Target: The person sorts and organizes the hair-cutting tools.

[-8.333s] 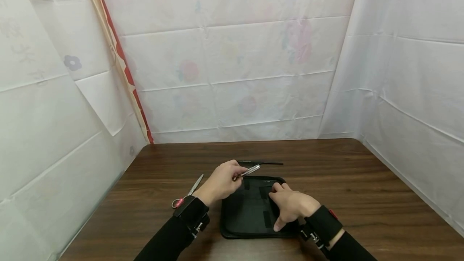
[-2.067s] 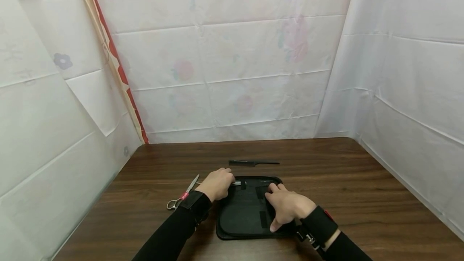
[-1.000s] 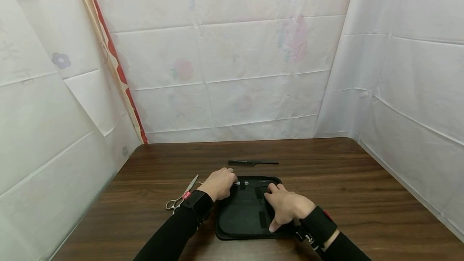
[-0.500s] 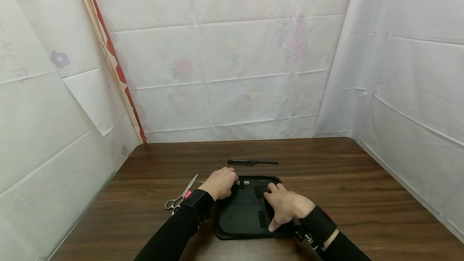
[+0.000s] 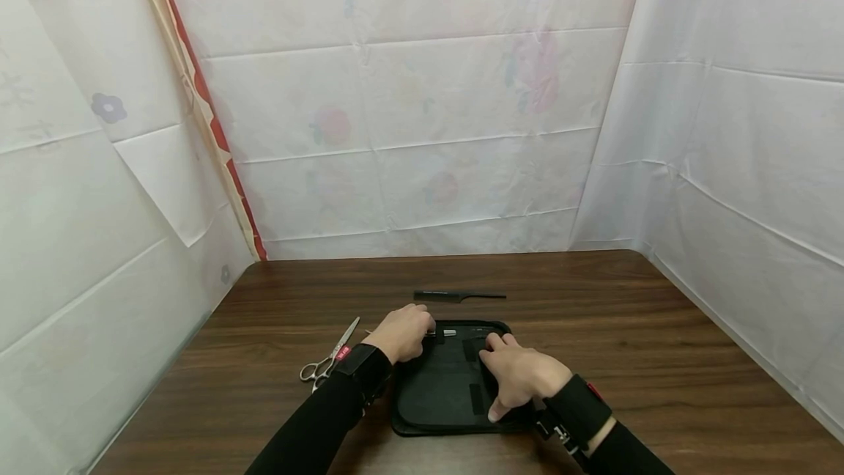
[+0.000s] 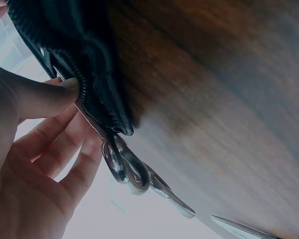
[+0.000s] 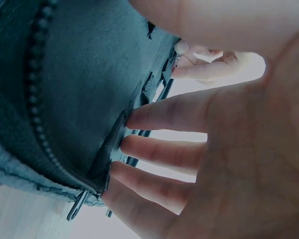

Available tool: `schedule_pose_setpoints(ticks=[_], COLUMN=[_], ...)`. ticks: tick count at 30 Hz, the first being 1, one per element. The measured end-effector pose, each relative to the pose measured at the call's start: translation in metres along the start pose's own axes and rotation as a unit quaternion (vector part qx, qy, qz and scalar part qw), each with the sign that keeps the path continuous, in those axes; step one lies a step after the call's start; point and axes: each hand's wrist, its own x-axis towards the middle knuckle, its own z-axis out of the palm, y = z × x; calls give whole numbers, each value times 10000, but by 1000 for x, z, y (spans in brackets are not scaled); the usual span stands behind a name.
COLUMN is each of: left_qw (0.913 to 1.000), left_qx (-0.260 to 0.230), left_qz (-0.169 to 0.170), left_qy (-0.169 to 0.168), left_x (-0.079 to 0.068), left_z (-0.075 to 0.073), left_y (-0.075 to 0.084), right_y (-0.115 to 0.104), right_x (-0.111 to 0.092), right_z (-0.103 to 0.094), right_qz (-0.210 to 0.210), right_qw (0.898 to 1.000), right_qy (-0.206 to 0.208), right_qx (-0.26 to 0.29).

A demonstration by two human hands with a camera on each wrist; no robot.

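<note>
A black zip case (image 5: 448, 387) lies spread on the brown table. My left hand (image 5: 402, 333) is at its upper left corner, pinching a pair of scissors (image 5: 450, 333) between thumb and fingers. In the left wrist view the silver finger rings (image 6: 134, 172) hang out past the zip edge, while the case hides part of the blades. Their tip shows beyond a dark loop (image 5: 441, 336) in the head view. Spread over the case's right side, my right hand (image 5: 527, 372) presses on it with fairly straight fingers (image 7: 164, 149), and the thumb lies nearer the front.
Another pair of scissors (image 5: 332, 363) with a red tag lies left of the case, partly behind the left wrist. A black tail comb (image 5: 455, 296) lies beyond the case. White patterned sheets (image 5: 422, 130) enclose the table at the back and sides.
My left hand has come down from above the case to its upper left corner. The scissors' tip has slid right, past the loop. The right hand keeps its place on the case.
</note>
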Motion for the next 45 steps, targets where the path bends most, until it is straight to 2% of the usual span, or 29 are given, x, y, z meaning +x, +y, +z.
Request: schedule_pose_setpoints(ticks=[10, 20, 28, 38, 45], left_qw=[9999, 9985, 9983, 9982, 9981], left_qx=[-144, -537, -552, -541, -516], left_qz=[-23, -72, -11, -124, -105], left_qy=[49, 96, 185, 225, 304], left_x=[-1, -5, -11, -20, -22], left_z=[1, 0, 0, -7, -6], left_y=[-1, -4, -7, -15, -19], right_y=[0, -1, -2, -2, -2], right_x=[0, 1, -1, -2, -2], right_z=[0, 0, 0, 0, 0], right_qz=[-35, -91, -88, -102, -112], right_qw=[10000, 10000, 9999, 9999, 9999], right_qy=[4, 12, 30, 78, 56], right_qx=[43, -1, 59, 65, 70])
